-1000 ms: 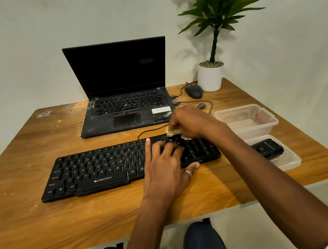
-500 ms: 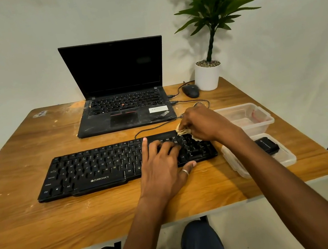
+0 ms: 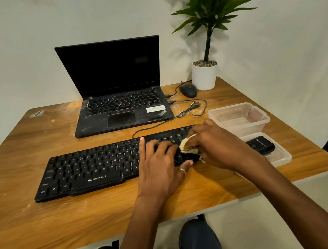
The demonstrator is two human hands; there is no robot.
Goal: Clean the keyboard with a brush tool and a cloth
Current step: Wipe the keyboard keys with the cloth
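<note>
A black Zebronics keyboard [image 3: 92, 169] lies across the middle of the wooden table [image 3: 44, 220]. My left hand [image 3: 161, 166] rests flat on its right half, fingers spread over the keys and thumb at the front edge. My right hand [image 3: 216, 143] grips a small pale yellow cloth [image 3: 186, 146] and presses it on the keys at the keyboard's right end. Most of the cloth is hidden under the fingers. A black brush tool [image 3: 260, 146] lies in a clear lid [image 3: 281, 158] just right of my right wrist.
An open black laptop [image 3: 120, 101] stands behind the keyboard, its cables [image 3: 193, 108] looping toward it. A mouse [image 3: 188, 91] and a potted plant [image 3: 204, 74] sit at the back right. A clear plastic box [image 3: 240, 118] stands right of the keyboard. My knees show below the table edge.
My right hand with the cloth has slid right and toward me along the keyboard's right end. My left hand stays in place on the keys.
</note>
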